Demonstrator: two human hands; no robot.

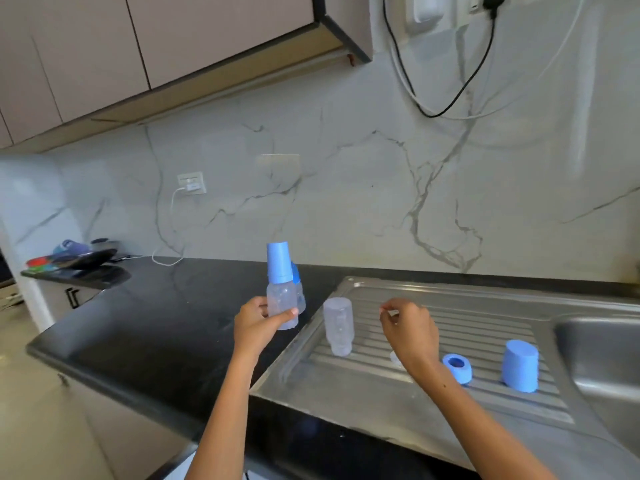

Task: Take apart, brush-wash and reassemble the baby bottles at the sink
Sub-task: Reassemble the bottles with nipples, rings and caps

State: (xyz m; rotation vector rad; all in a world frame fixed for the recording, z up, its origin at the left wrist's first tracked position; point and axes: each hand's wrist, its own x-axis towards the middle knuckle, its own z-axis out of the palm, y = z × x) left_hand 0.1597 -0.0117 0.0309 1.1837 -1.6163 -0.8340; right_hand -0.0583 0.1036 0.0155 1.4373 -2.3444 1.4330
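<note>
Lower centre: my left hand [258,323] grips a capped bottle [282,292] by its clear body; my right hand [408,330] hovers with fingers loosely curled, holding nothing I can see. On the draining board [381,396] sit a blue collar [457,368], a blue cap [520,366] and an inverted bottle body [338,325]. I judge dismantling is under way — next, pulling this cap off.

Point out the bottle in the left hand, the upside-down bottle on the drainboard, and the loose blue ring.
held bottle [282,303], head view, clear body
upside-down bottle [338,323], head view, clear side wall
blue ring [458,368], head view, outer band
</note>
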